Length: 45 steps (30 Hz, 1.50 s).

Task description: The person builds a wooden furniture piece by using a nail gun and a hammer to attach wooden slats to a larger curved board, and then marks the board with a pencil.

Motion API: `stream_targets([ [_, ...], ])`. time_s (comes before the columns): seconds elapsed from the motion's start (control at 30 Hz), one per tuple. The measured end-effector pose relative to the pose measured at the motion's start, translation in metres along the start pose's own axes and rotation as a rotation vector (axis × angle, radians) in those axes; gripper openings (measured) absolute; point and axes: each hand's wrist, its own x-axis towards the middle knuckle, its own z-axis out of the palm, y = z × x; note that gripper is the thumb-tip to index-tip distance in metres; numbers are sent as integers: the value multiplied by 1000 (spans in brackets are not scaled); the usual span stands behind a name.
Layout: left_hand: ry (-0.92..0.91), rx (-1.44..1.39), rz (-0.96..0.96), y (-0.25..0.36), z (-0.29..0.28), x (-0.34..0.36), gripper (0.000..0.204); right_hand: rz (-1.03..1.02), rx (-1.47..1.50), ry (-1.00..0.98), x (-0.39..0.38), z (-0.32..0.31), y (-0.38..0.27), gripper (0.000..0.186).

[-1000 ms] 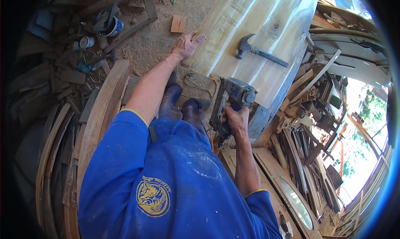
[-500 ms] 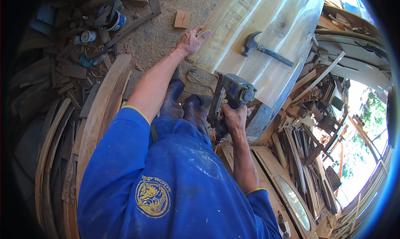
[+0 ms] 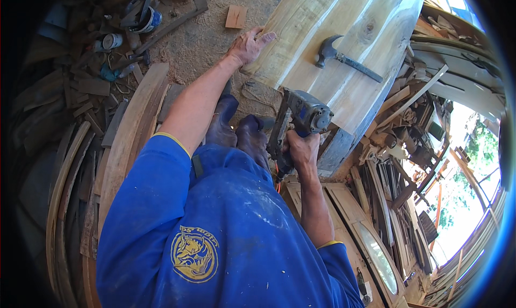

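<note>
With twelve o'clock at the top of the head view, the left hand [image 3: 250, 46] is at twelve o'clock from the centre, its thumb spread away from the fingers. It rests at the near left corner of a pale, broad wooden panel [image 3: 301, 45] streaked with whitish lines; whether any fingers hook underneath, I cannot tell.

Just off centre toward three o'clock, the right hand [image 3: 302, 151] is wrapped around the handle of a grey, black and blue nail gun [image 3: 307, 110]. The tool's body sits toward two o'clock, at the panel's near end; I cannot tell whether its nose touches the wood.

The panel stretches toward one o'clock over a weathered, bluish-grey wooden counter [image 3: 337, 149]. On the panel, at about one o'clock from the nail gun, lies a dark metal claw hammer [image 3: 355, 66], its handle pointing toward four o'clock.

A square, reddish-brown wooden piece [image 3: 236, 16] lies on the floor at eleven o'clock from the left hand. Long curved wooden planks [image 3: 131, 128] lie toward nine o'clock, and a wooden door with an oval glass pane [image 3: 352, 222] lies at five o'clock from the right hand.
</note>
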Motion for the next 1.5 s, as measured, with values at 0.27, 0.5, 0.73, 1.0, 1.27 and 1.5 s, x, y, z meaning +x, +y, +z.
stream_targets([
  [0.27, 34, -22, 26, -3, 3, 0, 100, -18, 5, 18, 0, 4, 3, 18],
  [0.5, -18, -21, -1, 7, -7, -6, 99, -4, 8, -14, 0, -2, -10, 16],
  [0.73, 37, -58, 26, -2, 2, 0, 95, -73, -52, -71, 0, 18, -29, 16],
  [1.0, 1, -57, 34, -8, 1, 2, 98, -54, -83, -97, 2, 22, -34, 12],
  [1.27, 9, -31, 15, -8, 1, 2, 97, -80, -102, -105, 9, 17, -28, 12],
  [1.5, -40, -26, 8, 2, -2, 1, 96, -175, -183, -109, 9, 24, -37, 16],
])
